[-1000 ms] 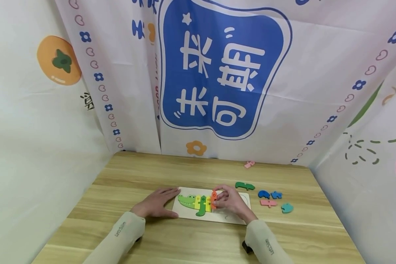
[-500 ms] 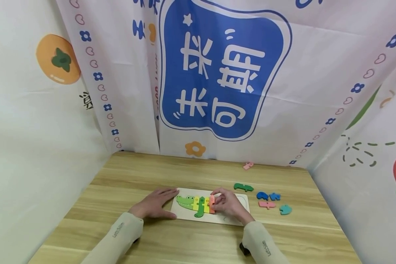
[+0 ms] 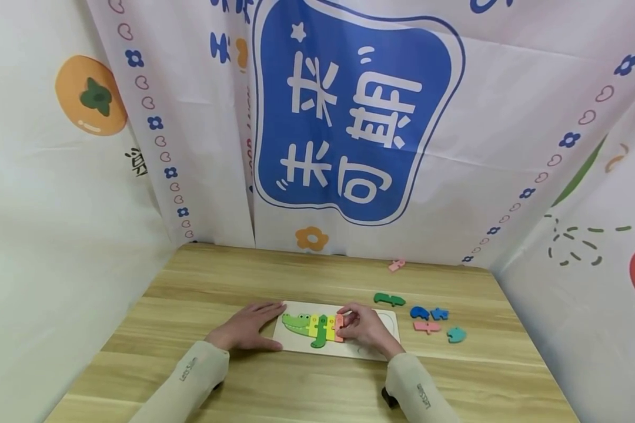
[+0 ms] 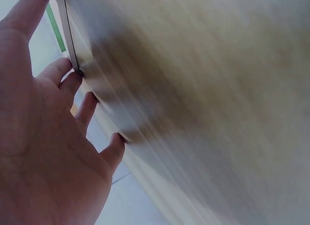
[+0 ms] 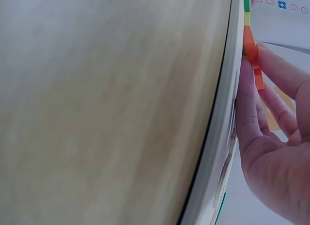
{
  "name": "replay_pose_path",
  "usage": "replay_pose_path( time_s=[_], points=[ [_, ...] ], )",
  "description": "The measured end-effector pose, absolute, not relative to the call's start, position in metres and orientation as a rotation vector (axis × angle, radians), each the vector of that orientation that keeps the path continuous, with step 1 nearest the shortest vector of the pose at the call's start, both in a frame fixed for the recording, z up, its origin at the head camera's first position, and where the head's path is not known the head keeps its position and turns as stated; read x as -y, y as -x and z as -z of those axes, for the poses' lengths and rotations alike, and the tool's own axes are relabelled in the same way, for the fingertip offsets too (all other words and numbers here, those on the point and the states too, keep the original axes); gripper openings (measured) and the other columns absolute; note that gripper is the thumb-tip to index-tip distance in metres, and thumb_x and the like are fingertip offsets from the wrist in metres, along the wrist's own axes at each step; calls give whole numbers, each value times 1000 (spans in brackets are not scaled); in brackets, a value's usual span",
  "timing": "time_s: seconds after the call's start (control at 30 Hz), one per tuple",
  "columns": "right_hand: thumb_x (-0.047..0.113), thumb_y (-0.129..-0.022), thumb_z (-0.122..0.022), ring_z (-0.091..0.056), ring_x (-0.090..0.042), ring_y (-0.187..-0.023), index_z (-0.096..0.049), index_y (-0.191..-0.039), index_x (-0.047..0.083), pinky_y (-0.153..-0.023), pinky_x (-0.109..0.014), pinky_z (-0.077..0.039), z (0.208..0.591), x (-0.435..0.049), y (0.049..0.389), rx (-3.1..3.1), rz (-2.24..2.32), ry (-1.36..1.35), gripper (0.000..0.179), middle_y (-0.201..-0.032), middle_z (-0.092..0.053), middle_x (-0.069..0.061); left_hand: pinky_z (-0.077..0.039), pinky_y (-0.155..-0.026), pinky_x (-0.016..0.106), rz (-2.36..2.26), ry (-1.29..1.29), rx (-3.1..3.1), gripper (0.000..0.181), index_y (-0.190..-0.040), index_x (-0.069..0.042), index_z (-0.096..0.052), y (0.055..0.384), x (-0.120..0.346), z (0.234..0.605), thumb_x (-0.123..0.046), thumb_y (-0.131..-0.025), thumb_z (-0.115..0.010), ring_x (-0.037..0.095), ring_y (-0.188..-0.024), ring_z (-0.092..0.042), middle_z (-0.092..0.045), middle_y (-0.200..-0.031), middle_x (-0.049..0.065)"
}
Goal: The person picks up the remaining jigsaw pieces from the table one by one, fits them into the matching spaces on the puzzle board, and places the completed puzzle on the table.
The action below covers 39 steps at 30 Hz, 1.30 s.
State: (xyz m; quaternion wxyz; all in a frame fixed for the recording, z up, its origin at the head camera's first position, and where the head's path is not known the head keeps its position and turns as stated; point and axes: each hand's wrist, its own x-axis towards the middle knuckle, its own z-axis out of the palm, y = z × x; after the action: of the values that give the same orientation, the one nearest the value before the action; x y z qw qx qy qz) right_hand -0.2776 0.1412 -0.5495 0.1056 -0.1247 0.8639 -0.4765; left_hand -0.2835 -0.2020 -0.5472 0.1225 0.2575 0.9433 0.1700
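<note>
A pale wooden puzzle board [image 3: 344,351] lies flat on the table. Its left part carries a green crocodile head piece [image 3: 295,322], then yellow and green body pieces. My right hand [image 3: 369,328] pinches an orange puzzle piece [image 3: 340,329] between thumb and fingers, against the right side of the last yellow piece [image 3: 330,329]. In the right wrist view the orange piece [image 5: 250,45] slants, its near end raised off the board. My left hand [image 3: 246,328] rests at the board's left edge, fingers and thumb spread; in the left wrist view its fingertips touch the edge [image 4: 71,38].
Right of the board lie a dark green piece [image 3: 389,299], two blue pieces [image 3: 420,312], a pink piece [image 3: 427,326] and a teal piece [image 3: 456,335]. Another pink piece [image 3: 397,265] is near the table's back edge. A printed cloth [image 3: 211,205] hangs behind the wooden table [image 3: 307,388].
The orange piece has gone from standing more upright to lying lower beside the yellow piece, still in my right fingers. My left hand stays at the board's edge.
</note>
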Motion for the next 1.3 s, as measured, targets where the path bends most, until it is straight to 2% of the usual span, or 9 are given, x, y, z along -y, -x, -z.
replay_pose_path(
  time_s=[0.17,0.47,0.9,1.3],
  points=[
    [4,-82,-87,-57,-16,-80,-72,-119,4,-69,-25,-51,549,-140,279,-2556,1405,358,39,-93,-66,-8,-23,-124,66,-499,-746,-2760,99,-164,-22,-33,283,202,547,-68,-85,-73,41,-156,-27,-32,-170,7],
    [4,-80,-88,-58,-14,-76,-75,-121,0,-68,-23,-52,549,-138,279,-2566,1384,346,44,-85,-68,-4,-24,-124,66,-497,-739,-2761,100,-164,-24,-33,281,202,546,-70,-84,-72,40,-156,-28,-32,-170,5],
    [16,-83,-88,-54,-12,-62,-75,-125,3,-53,-21,-43,543,-139,278,-2610,1239,350,46,-70,-66,0,-24,-123,67,-516,-772,-2755,99,-164,-21,-34,280,202,544,-69,-86,-72,41,-155,-29,-33,-170,8],
    [17,-84,-88,-56,-14,-67,-72,-129,2,-55,-23,-45,543,-143,278,-2572,1251,346,50,-76,-68,-3,-23,-124,66,-499,-745,-2760,98,-164,-22,-33,281,201,545,-67,-86,-73,41,-156,-28,-32,-170,5]
  ],
)
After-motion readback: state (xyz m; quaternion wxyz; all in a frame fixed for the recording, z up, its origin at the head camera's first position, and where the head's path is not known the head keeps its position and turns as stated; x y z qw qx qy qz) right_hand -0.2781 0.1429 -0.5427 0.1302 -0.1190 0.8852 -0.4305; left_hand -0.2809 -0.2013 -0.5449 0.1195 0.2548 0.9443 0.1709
